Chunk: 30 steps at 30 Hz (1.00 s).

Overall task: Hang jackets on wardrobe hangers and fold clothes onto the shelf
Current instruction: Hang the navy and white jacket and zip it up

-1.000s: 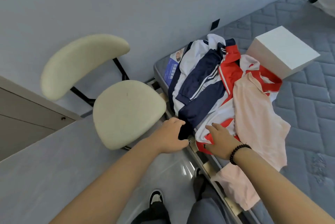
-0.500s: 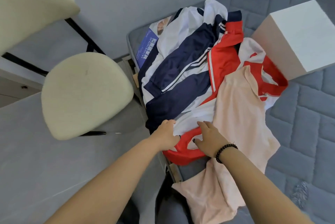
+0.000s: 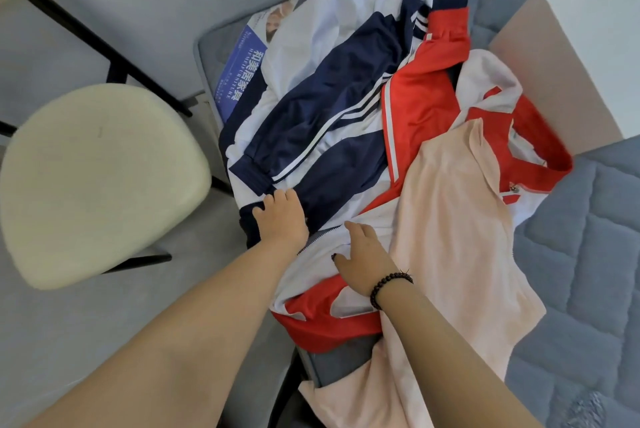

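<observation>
The left hand (image 3: 282, 219) is laid on the navy-and-white jacket (image 3: 322, 122), fingers curled over its cuff in a loose grip. The right hand (image 3: 363, 256) is rested flat, fingers released, on the red-and-white jacket (image 3: 419, 109). Both jackets and a pink garment (image 3: 453, 219) are heaped on the mattress (image 3: 581, 254); a white box (image 3: 588, 46) is seen beyond.

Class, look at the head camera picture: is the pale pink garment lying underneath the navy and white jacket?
No. The pale pink garment lies on top of the red and white jacket, beside the navy and white jacket, not under it.
</observation>
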Each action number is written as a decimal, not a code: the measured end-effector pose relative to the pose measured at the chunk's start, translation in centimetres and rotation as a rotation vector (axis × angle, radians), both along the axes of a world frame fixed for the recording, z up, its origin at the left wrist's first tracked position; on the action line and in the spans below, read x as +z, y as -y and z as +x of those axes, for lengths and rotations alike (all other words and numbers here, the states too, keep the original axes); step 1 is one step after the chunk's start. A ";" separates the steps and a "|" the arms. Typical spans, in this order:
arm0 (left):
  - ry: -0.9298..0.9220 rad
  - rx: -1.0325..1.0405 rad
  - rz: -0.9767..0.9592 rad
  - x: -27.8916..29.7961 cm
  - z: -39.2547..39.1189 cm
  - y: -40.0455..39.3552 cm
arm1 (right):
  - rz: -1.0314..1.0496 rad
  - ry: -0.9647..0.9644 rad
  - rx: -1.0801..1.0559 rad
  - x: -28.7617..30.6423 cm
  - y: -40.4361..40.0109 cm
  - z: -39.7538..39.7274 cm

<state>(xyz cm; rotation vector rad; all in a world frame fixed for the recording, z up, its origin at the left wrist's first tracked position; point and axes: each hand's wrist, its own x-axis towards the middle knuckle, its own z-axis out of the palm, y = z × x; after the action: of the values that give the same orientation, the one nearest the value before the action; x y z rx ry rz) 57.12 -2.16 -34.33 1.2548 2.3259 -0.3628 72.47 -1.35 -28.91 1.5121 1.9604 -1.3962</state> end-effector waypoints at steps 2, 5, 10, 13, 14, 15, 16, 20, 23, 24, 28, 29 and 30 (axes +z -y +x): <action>0.042 0.001 0.060 0.6 -1.0 0.1 | -0.024 -0.019 -0.034 0.0 -0.1 -0.2; 0.229 0.316 0.262 3.4 -2.1 1.0 | -0.050 -0.057 -0.130 0.6 -0.2 -0.7; 0.512 0.510 0.576 11.4 -1.4 4.1 | -0.282 -0.234 -0.678 2.8 -1.4 -3.5; 0.622 0.564 0.705 16.1 -1.1 6.2 | -0.505 -0.470 -1.106 5.6 -3.2 -5.5; 0.663 0.576 0.727 17.3 -1.1 6.9 | -0.539 -0.552 -1.209 6.5 -3.8 -6.0; 0.709 0.583 0.739 18.3 -1.3 7.5 | -0.553 -0.598 -1.275 7.5 -4.3 -6.6; 0.749 0.584 0.738 19.3 -1.7 8.2 | -0.555 -0.613 -1.299 8.5 -4.7 -7.1; 0.867 0.587 0.730 23.4 -3.9 10.5 | -0.324 -0.519 -1.079 12.1 -4.7 -9.4; 0.817 0.698 0.772 25.8 -5.2 11.5 | -0.213 -0.597 -0.938 15.3 -3.4 -11.1; 0.797 0.766 0.785 26.6 -5.7 11.8 | -0.187 -0.626 -0.898 16.3 -2.9 -11.6; 0.867 1.042 0.706 29.2 -7.8 11.6 | -0.103 -0.747 -0.697 21.9 -0.8 -12.8; 0.917 1.082 0.666 30.2 -8.2 11.2 | -0.079 -0.781 -0.622 23.2 0.1 -12.9; 0.972 1.117 0.634 31.0 -8.6 10.9 | -0.052 -0.808 -0.542 24.4 1.1 -12.9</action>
<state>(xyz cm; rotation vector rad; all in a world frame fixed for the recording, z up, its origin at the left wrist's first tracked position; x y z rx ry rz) 48.56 -13.06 -3.32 0.0420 1.8425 1.1417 59.53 -2.44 -4.52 1.6911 1.9207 -2.5888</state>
